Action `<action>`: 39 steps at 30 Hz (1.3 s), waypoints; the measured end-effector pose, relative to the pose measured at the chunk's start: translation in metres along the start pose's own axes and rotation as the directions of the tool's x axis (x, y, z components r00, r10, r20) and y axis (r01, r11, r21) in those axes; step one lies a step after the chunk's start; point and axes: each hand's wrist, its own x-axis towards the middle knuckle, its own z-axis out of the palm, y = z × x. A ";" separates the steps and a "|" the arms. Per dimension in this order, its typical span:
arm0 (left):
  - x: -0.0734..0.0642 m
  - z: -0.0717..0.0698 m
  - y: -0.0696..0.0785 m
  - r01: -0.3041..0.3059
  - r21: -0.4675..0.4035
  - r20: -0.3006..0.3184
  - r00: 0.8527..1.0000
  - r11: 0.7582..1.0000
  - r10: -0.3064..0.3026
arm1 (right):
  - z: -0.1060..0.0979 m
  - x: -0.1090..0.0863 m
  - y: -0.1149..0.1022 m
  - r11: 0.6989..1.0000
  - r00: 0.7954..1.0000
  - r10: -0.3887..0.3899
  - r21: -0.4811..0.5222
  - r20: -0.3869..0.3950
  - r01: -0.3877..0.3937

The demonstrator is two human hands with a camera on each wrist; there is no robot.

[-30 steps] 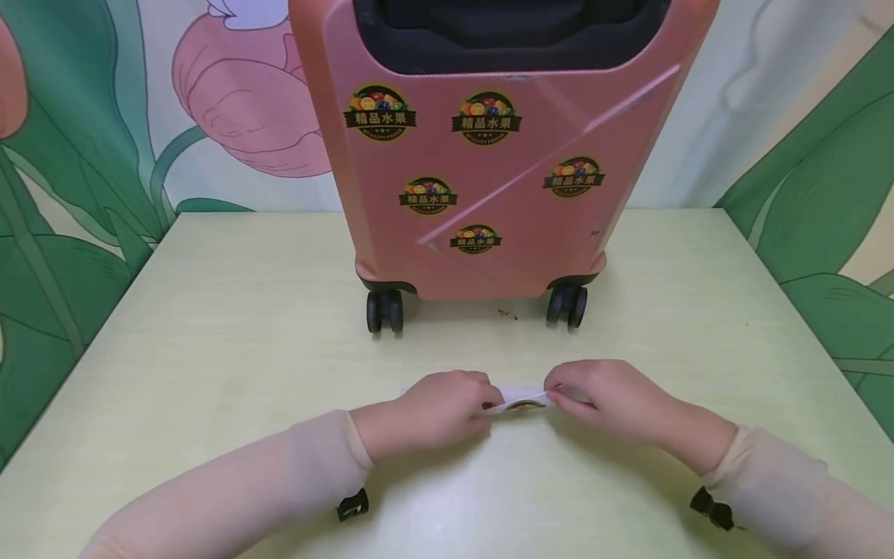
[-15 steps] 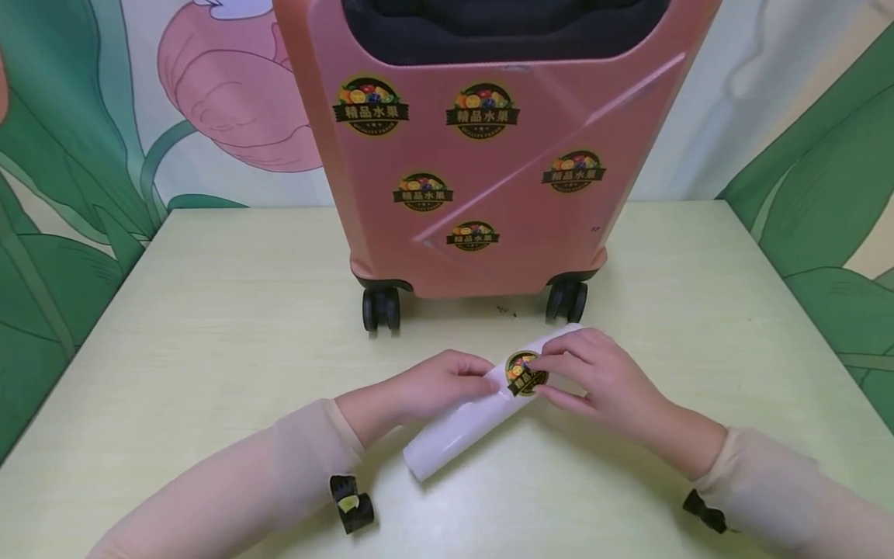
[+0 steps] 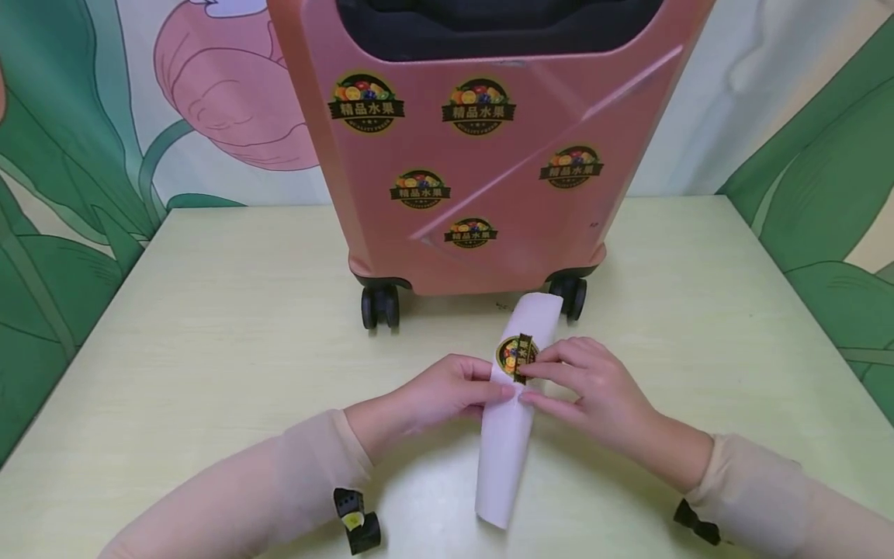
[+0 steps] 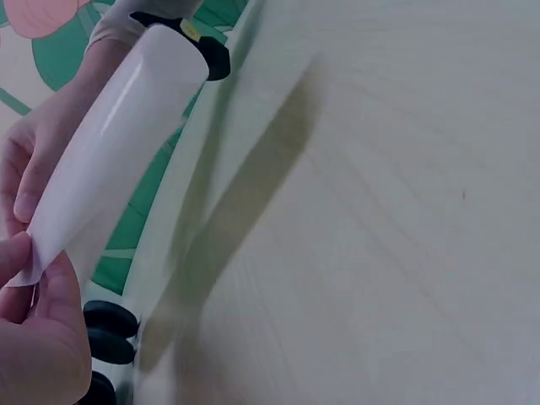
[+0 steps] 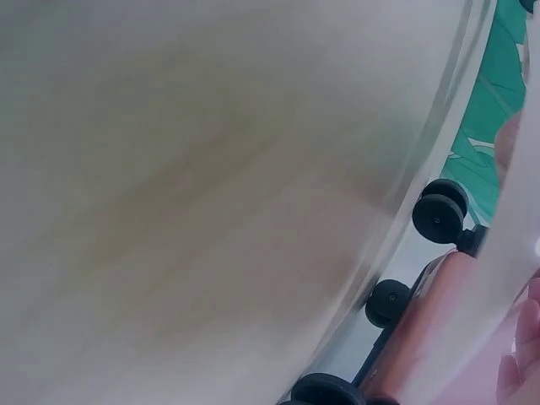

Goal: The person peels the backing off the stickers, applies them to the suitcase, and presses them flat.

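Observation:
My left hand (image 3: 447, 390) grips a white sheet (image 3: 504, 458) between thumb and fingers near its middle. The sheet is bent into a long curl, its far end overlapping the suitcase's right wheel in the head view. On the sheet is a round black-and-gold fruit sticker (image 3: 511, 353) with a dark lettered band. My right hand (image 3: 606, 392) touches the sticker's lower right edge with its fingertips, the thumb at the sheet below. The curled sheet (image 4: 126, 110) spans the left wrist view, with fingers at its lower end. In the right wrist view, the sheet (image 5: 506, 245) runs along the right side.
A pink suitcase (image 3: 489, 272) stands on black wheels (image 3: 380, 308) at the back of the pale table (image 3: 244, 310). Several matching fruit stickers are on its front, including one at upper left (image 3: 366, 105). A leaf-and-flower backdrop (image 3: 70, 116) hangs behind.
The sheet, first almost edge-on, has turned to show its sticker, then swung so its far end points at the suitcase. My right hand has left the sheet's edge for the sticker.

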 end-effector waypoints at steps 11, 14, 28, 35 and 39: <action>-0.002 0.008 -0.001 -0.122 0.112 -0.011 0.992 0.986 0.124 | -0.003 -0.004 -0.008 0.987 0.987 0.149 0.061 0.055 -0.152; -0.003 0.008 0.000 -0.153 0.195 -0.007 0.988 0.969 0.157 | -0.002 -0.004 -0.008 0.983 0.986 0.156 0.089 0.062 -0.161; -0.007 0.006 0.004 -0.156 0.304 0.011 0.987 0.940 0.160 | -0.003 -0.003 -0.006 0.964 0.973 0.213 0.142 0.087 -0.223; -0.007 -0.003 0.003 -0.137 0.340 0.025 0.990 0.931 0.137 | -0.005 -0.002 -0.003 0.953 0.971 0.231 0.187 0.056 -0.237; -0.007 -0.011 0.006 -0.126 0.396 0.042 0.992 0.910 0.120 | -0.006 -0.003 -0.001 0.938 0.959 0.279 0.199 0.060 -0.285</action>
